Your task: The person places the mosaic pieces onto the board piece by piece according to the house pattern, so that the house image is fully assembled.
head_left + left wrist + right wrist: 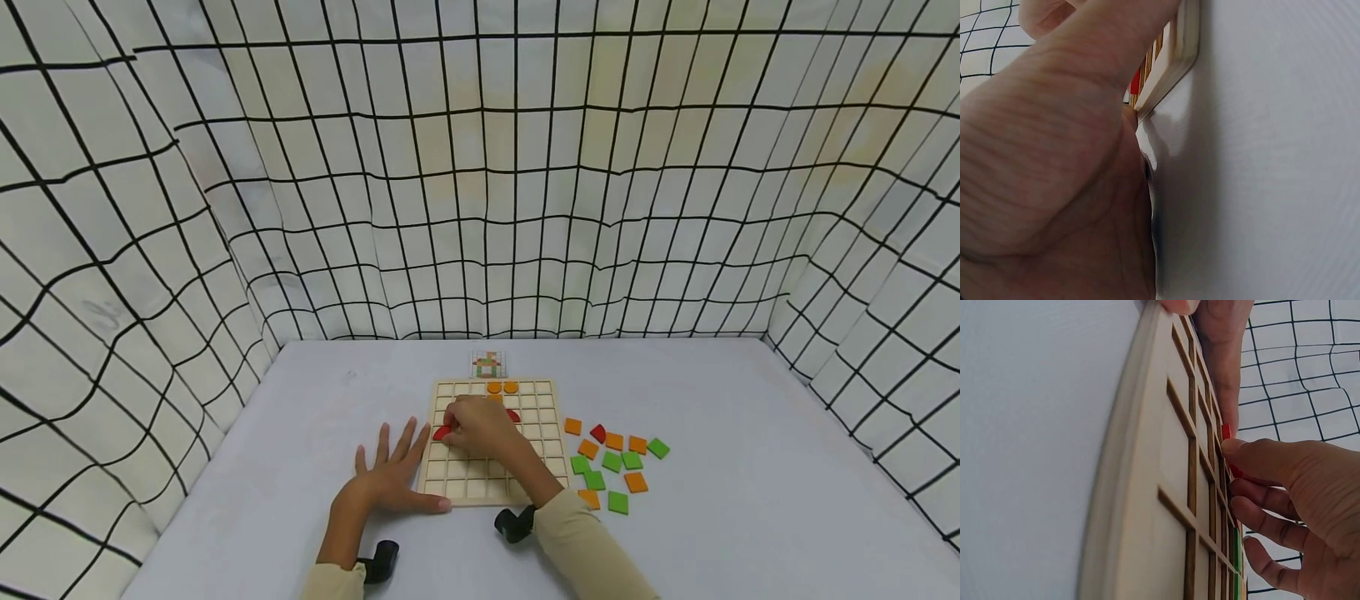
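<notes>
A pale wooden grid board [457,490] lies on the table. Over its left side is my right hand [483,429], its thumb and fingers pinching a red quarter-round tile [441,433] at the leftmost column. In the right wrist view the thumb presses that red tile [1226,431] close to the board's surface. My left hand [390,483] lies spread beside the board's left edge, its thumb at the front left corner. Orange round tiles [494,387] sit in the top row, and another red tile [513,415] shows right of my right hand. Green tiles [1235,547] on the board are partly hidden.
Right of the board lie loose green tiles [618,502], orange tiles [636,482] and one red tile [597,433]. A small pattern card [489,364] is behind the board. White walls with a black grid [525,192] surround the white table [750,467].
</notes>
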`<state>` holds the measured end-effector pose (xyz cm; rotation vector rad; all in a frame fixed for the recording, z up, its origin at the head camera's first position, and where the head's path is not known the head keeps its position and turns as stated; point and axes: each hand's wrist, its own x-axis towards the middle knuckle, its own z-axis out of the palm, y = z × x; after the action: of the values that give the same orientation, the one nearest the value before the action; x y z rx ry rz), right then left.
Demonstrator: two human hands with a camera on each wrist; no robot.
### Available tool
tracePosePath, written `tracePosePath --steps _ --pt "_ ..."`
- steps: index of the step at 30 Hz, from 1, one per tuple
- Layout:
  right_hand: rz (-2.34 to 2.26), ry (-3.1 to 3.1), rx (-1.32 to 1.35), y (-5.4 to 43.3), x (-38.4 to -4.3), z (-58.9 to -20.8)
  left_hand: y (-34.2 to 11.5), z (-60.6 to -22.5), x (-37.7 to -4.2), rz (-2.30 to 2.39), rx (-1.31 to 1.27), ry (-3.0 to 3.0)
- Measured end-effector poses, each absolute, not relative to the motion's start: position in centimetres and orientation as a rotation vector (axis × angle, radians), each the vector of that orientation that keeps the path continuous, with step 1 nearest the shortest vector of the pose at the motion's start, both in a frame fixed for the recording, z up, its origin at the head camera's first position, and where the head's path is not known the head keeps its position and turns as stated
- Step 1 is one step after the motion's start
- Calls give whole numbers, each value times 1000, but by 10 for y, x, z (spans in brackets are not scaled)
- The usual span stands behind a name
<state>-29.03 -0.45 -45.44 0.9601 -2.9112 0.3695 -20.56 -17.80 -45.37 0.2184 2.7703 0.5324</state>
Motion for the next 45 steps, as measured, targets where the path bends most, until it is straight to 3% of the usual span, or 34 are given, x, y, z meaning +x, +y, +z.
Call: tracePosePath --steps 45 --pt "512 -2955 911 2 -291 -454 -178 -456 -208 527 193 2755"
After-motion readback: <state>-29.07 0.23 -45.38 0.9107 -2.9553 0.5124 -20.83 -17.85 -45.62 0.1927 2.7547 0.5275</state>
